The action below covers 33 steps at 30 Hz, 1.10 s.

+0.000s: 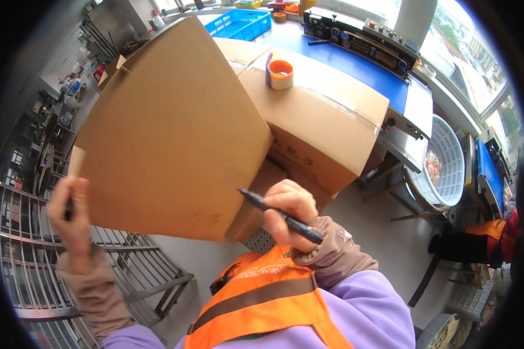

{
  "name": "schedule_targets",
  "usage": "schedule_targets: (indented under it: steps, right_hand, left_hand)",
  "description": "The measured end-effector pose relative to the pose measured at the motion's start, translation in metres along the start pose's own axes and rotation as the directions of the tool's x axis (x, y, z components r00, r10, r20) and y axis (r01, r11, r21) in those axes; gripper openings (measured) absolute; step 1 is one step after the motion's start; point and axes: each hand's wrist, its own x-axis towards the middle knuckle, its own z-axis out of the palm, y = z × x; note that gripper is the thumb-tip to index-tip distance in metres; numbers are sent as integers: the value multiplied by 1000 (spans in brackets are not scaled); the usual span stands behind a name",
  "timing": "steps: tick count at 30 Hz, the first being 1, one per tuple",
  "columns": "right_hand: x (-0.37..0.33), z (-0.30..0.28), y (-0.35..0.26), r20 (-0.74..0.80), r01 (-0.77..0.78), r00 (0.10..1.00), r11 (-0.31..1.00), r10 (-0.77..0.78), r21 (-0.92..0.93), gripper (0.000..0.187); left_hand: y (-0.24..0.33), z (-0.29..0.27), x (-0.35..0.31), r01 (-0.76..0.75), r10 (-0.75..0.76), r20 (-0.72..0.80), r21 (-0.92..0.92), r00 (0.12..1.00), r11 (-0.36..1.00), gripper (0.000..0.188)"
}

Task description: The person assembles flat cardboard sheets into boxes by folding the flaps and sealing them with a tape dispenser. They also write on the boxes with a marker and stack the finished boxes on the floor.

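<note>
While right hand (292, 208) grips black marker (254, 199), left hand (79, 216) clasps dark object (69, 209); cardboard box (169, 134) beside it.

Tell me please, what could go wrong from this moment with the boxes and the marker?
The large tilted box might slip or turn, since the right hand is occupied with the marker and the left hand is only at its left edge. The marker's tip points toward that box, so a sudden shift could leave a stray mark. The tape roll sits on top of the neighbouring box and might slide off if the boxes bump.
</note>
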Motion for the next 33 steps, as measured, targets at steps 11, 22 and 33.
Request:
schedule_targets:
  steps: [11,22,33]
  right_hand:
    - [-51,-88,-24,-367,-543,792,838,488,-56,13]
    - [4,-22,-99,366,-565,812,769,454,300,34]
    - [-54,142,-143,610,-205,779,978,146,28,20]
  left_hand:
    - [80,118,-66,-247,248,10,150,969,957,15]
    - [158,91,-116,-84,100,72,-194,992,977,7]
    - [85,21,-242,237,-216,138,-156,967,959,9]
